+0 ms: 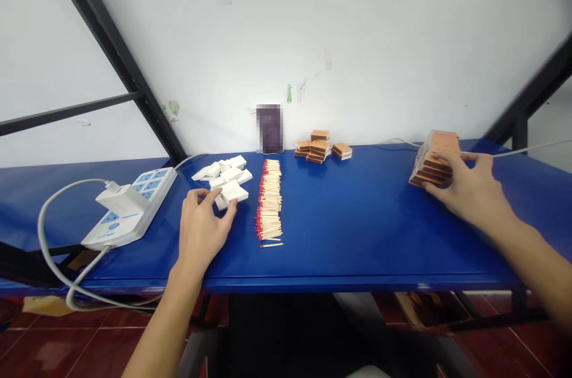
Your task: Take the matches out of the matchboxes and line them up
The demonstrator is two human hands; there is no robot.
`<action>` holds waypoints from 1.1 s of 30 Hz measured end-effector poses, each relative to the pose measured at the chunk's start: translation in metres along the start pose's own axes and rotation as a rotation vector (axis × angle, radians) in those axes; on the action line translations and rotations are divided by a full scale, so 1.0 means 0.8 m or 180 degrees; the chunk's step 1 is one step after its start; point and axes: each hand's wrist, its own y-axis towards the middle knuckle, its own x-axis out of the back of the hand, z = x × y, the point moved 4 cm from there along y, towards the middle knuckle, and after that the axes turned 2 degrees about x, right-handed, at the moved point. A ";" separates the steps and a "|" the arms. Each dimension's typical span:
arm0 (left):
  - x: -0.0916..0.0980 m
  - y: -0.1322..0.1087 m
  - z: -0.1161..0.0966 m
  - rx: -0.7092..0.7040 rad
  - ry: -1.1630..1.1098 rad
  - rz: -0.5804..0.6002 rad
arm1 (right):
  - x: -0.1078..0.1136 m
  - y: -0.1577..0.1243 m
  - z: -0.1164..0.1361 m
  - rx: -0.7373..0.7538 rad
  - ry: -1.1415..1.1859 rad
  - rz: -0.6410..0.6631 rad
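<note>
Power strip [129, 226] and red-tipped matches [270, 202] flank heaped white boxes [231, 174] at the left hand [203, 229]; at far right, the right hand [476, 187] touches stacked orange matchboxes [440, 145], either grip's closure indeterminable.

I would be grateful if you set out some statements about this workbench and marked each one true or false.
1. The right hand is at a stack of orange-topped boxes. True.
2. The matches lie to the right of the white pieces. True.
3. The left hand is on the matches. False: it is at the white pieces.
4. The matches have green heads. False: they are red.
5. A white adapter is plugged into the power strip. True.
6. The tabletop is red. False: it is blue.
</note>
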 end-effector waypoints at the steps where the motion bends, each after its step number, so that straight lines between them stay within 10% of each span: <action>1: 0.001 -0.001 0.000 0.0003 0.0041 -0.0072 | 0.001 -0.002 0.004 0.0009 -0.0036 0.0008; 5: 0.007 -0.004 -0.015 -0.0310 -0.0361 -0.0032 | 0.006 -0.008 0.019 -0.0096 -0.0186 0.0117; 13: 0.004 -0.026 -0.053 -0.1515 -0.1003 0.1413 | 0.001 -0.011 0.037 0.0367 0.0122 -0.0019; 33: -0.004 -0.022 -0.054 -0.1400 -0.0725 0.1226 | -0.030 0.001 0.181 0.1906 0.1013 0.0487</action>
